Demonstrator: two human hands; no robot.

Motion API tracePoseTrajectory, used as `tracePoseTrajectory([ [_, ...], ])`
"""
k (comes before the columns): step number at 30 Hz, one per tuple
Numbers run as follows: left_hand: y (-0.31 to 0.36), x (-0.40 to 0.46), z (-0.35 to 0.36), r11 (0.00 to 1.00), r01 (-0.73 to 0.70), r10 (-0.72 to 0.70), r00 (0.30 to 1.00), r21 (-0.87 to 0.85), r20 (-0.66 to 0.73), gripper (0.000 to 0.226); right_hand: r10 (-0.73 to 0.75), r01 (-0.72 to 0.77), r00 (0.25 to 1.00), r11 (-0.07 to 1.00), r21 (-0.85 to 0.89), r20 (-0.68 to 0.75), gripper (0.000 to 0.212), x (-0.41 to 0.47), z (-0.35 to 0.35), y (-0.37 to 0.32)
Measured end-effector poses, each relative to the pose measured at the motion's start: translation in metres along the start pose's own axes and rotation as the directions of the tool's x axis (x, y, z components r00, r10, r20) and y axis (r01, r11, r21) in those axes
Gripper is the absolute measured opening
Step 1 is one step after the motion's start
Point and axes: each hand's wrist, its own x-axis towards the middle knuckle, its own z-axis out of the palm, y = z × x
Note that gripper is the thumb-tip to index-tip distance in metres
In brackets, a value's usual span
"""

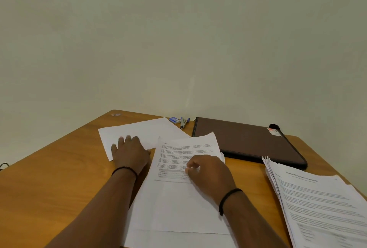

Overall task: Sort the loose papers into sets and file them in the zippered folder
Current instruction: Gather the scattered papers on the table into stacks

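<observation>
While left hand point(129, 152) lies flat on blank sheet point(143, 132) | right hand point(208, 170) fingers curled, pinching printed page point(184, 198)

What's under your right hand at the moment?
The right hand rests with curled fingers on a printed sheet showing text paragraphs and a small table. More paper edges peek out beneath it; how many sheets is hidden.

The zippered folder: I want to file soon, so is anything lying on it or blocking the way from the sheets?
The top corner of the printed sheet under the right hand overlaps the closed zippered folder at its near left edge. Otherwise nothing visible blocks it.
</observation>
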Motion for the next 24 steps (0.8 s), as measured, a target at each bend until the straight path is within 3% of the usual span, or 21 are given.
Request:
tracePoseTrajectory([
  [2, -0.003, 0.002, 0.000, 0.999, 0.036, -0.034, 0.997, -0.030, 0.069, 0.050, 0.007, -0.007, 1.000, 1.000, -0.001, -0.009, 0.018, 0.001, -0.001, 0.003],
  [9, 0.003, -0.001, -0.007, 0.996, -0.016, 0.019, 1.000, 0.088, -0.023, 0.052, 0.012, -0.012, 1.000, 1.000, 0.022, -0.005, 0.019, 0.001, -0.001, 0.006],
  [13, 0.004, -0.004, -0.007, 0.996, -0.045, 0.053, 0.993, 0.079, -0.103, 0.029, 0.012, -0.012, 1.000, 1.000, 0.021, -0.016, 0.019, -0.001, -0.001, 0.007],
  [19, -0.002, -0.003, -0.012, 0.985, 0.013, -0.059, 0.963, -0.172, -0.263, 0.021, 0.015, -0.014, 0.999, 1.000, 0.012, -0.048, 0.020, 0.000, -0.003, 0.006],
  [22, 0.002, -0.009, -0.022, 0.927, -0.092, -0.112, 0.857, -0.364, -0.502, 0.020, 0.016, -0.015, 0.996, 1.000, 0.010, -0.087, 0.021, 0.001, -0.003, 0.006],
  [24, 0.008, -0.013, -0.031, 0.830, -0.173, -0.189, 0.806, -0.530, -0.560, 0.020, 0.015, -0.015, 0.993, 1.000, 0.000, -0.116, 0.023, 0.002, -0.004, 0.006],
])
